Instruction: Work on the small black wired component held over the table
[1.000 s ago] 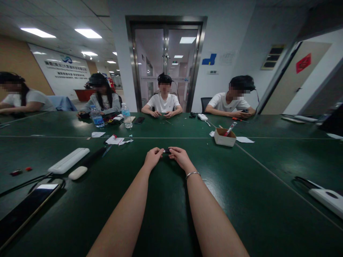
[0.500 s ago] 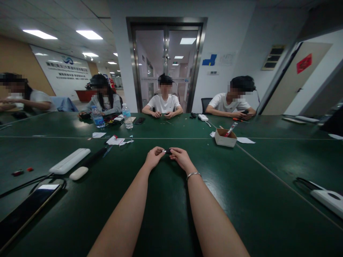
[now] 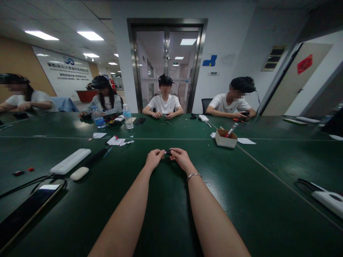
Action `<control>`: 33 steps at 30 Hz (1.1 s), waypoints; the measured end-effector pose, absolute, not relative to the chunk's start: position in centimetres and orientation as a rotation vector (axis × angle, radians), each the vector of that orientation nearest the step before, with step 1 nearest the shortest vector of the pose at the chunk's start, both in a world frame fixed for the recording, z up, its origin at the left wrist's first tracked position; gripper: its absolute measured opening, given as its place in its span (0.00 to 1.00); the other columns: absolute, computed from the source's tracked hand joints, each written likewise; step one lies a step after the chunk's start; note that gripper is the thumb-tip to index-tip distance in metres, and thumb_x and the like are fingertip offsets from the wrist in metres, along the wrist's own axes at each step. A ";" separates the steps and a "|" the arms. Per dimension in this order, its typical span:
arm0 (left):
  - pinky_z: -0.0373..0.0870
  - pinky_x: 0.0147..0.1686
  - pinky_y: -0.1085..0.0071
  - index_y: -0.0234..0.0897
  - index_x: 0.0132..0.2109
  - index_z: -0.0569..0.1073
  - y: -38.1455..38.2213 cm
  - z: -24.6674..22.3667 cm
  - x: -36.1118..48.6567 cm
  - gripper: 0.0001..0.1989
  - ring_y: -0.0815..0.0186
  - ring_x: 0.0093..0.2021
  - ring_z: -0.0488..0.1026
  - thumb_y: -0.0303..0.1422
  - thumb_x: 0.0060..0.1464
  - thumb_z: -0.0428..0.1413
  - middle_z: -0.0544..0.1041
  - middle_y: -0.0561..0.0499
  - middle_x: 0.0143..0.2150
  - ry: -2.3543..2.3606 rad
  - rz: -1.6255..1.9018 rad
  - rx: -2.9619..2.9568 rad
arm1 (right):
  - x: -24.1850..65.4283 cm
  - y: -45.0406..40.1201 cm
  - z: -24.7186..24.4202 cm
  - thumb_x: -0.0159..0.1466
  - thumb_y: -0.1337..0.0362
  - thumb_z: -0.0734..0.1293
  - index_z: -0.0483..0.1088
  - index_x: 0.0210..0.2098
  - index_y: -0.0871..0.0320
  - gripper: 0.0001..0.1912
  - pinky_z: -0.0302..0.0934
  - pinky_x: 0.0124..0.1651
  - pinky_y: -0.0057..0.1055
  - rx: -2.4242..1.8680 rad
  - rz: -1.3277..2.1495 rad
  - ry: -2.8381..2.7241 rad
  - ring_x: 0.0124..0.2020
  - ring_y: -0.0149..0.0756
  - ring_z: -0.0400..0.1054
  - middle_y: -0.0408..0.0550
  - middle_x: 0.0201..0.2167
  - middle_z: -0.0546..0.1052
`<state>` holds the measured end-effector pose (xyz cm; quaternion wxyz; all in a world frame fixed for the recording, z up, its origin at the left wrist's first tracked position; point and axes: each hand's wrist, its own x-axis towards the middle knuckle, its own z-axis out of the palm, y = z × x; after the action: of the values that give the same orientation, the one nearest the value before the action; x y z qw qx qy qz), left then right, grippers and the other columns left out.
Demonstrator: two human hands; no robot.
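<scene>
Between my two hands, over the green table (image 3: 171, 200), is a small black object (image 3: 168, 152) with a short silvery part at its left end. The fingertips of my left hand (image 3: 154, 159) pinch that left end. My right hand (image 3: 180, 157), below a silver bracelet on the wrist, grips the black right end between thumb and fingers. What exactly the object is, I cannot make out at this size. Paper scraps (image 3: 116, 141) lie beyond my left hand, and a small open box (image 3: 225, 138) with a tool in it stands beyond my right.
At the left lie a phone (image 3: 29, 214), a white power bank (image 3: 71, 161), a white oval case (image 3: 79, 174) and black cables. Two bottles (image 3: 128, 119) stand farther back. A white device (image 3: 328, 198) lies at the right edge. Several people sit across the table.
My left fingers have closed in a little on the silvery end, so less of it shows. Both hands stay in nearly the same place.
</scene>
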<state>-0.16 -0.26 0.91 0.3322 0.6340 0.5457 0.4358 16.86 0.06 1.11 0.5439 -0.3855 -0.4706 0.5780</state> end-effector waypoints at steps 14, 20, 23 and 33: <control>0.66 0.36 0.69 0.37 0.34 0.74 -1.3 2.0 0.0 0.16 0.64 0.34 0.72 0.46 0.52 0.53 0.76 0.51 0.31 1.371 1.151 1.705 | 16.9 -0.2 1.4 0.51 0.67 0.74 0.75 0.36 0.63 0.12 0.66 0.28 0.24 -0.887 1.408 -1.054 0.23 0.27 0.70 0.47 0.25 0.77; 0.68 0.39 0.68 0.37 0.37 0.74 -0.9 1.3 -0.1 0.11 0.64 0.36 0.73 0.40 0.50 0.57 0.77 0.49 0.35 1.251 1.255 1.701 | 16.9 -0.2 1.4 0.51 0.66 0.74 0.75 0.35 0.63 0.12 0.67 0.27 0.24 -0.888 1.410 -1.054 0.23 0.28 0.70 0.48 0.24 0.77; 0.69 0.39 0.67 0.37 0.37 0.74 -0.7 1.1 -0.1 0.10 0.64 0.37 0.73 0.38 0.49 0.58 0.77 0.49 0.36 1.223 1.305 1.726 | 16.9 -0.2 1.5 0.51 0.67 0.74 0.75 0.34 0.63 0.11 0.66 0.26 0.24 -0.902 1.405 -1.041 0.22 0.27 0.70 0.47 0.24 0.77; 0.68 0.37 0.67 0.36 0.35 0.75 -1.1 1.6 -0.1 0.13 0.63 0.34 0.74 0.41 0.48 0.58 0.78 0.48 0.32 1.272 1.261 1.694 | 16.9 -0.3 1.5 0.51 0.67 0.74 0.75 0.34 0.63 0.11 0.66 0.27 0.24 -0.904 1.405 -1.049 0.22 0.27 0.70 0.47 0.24 0.77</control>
<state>-0.14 -1.12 1.61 0.3316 0.6482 0.4867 0.4826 16.88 -0.30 1.50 0.5519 -0.3824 -0.4433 0.5938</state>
